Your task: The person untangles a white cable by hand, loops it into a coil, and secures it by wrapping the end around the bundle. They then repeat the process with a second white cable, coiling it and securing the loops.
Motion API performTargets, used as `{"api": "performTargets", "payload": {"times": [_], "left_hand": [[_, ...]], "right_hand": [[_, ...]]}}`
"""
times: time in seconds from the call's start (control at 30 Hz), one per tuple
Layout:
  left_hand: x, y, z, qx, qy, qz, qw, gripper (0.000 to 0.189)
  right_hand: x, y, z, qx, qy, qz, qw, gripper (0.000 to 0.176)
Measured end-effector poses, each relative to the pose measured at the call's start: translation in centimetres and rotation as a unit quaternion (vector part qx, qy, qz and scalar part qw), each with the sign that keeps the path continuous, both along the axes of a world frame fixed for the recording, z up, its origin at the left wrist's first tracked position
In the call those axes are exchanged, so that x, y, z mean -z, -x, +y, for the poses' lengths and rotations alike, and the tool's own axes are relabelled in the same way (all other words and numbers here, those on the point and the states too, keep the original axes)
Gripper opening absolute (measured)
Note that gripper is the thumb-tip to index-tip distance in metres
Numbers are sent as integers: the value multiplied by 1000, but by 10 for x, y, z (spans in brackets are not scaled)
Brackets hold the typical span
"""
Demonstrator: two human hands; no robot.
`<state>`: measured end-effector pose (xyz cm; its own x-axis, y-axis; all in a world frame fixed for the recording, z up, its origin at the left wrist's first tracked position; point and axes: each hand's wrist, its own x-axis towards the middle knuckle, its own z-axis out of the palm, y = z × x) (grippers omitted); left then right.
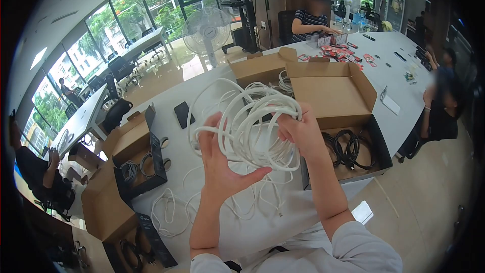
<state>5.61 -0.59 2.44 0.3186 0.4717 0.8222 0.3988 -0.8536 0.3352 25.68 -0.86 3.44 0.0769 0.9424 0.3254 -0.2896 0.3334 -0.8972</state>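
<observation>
A large loose coil of white cable (252, 126) is held up over the white table (197, 212). My left hand (220, 156) is on the coil's left side, fingers curled around some loops and thumb stretched out below. On the right side, my right hand (295, 129) is closed around the bundled loops. More white cable (169, 215) lies in loose loops on the table below and to the left of my hands.
An open box with black cables (348, 149) is at the right. Boxes with grey cables (139, 172) and black cables (136, 247) stand left. A phone (184, 115) lies behind the coil. A person (310, 17) sits across the table; others sit at both sides.
</observation>
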Motion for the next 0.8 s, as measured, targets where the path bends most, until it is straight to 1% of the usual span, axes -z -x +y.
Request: {"api": "performTargets", "payload": {"times": [0.03,0.07,0.13,0.17,0.2,0.23,0.27,0.3,0.33,0.37,0.4,0.43,0.5,0.53,0.6,0.63,0.67,0.8], "left_hand": [[-4,-1,1,-5,-29,4,1000,108],[-3,0,1,-6,-33,9,999,109],[3,4,5,21,-48,15,999,112],[11,6,9,65,-22,-14,998,110],[23,8,12,117,11,-39,992,109],[20,9,5,136,54,-51,988,104],[12,-1,1,170,77,-94,978,97],[52,31,12,121,146,-69,979,90],[60,30,18,160,214,-146,953,83],[68,28,24,196,273,-229,913,76],[78,35,27,156,244,-208,934,73],[65,11,11,189,270,-233,915,75],[36,5,10,236,251,-93,934,76],[37,1,15,238,220,-87,942,72],[40,-13,13,234,157,-75,957,65],[40,-18,11,227,145,-77,960,65],[38,-27,9,222,145,-83,961,64],[33,-39,-2,198,163,-112,960,62]], "right_hand": [[0,3,-1,4,7,-12,1000,17],[0,5,-2,13,13,-25,1000,17],[8,8,2,1,4,-44,999,18],[4,8,-1,-24,38,-65,997,18],[4,10,-1,-12,26,-92,995,14],[9,12,1,-9,36,-83,996,11],[14,15,2,3,34,-86,996,12],[20,17,6,41,-51,-107,992,14],[26,19,10,84,-134,-126,979,17],[19,17,8,107,-239,-131,956,20],[14,13,0,74,-196,-109,972,24],[7,10,-7,35,-154,-87,984,27],[5,7,-8,58,-175,-56,981,29],[4,10,-5,64,-184,-40,980,30],[1,9,-8,76,-186,-44,979,33],[1,8,-9,82,-186,-46,978,34],[0,8,-10,78,-199,-33,976,38],[-6,8,-17,46,-160,-20,986,42]]}}
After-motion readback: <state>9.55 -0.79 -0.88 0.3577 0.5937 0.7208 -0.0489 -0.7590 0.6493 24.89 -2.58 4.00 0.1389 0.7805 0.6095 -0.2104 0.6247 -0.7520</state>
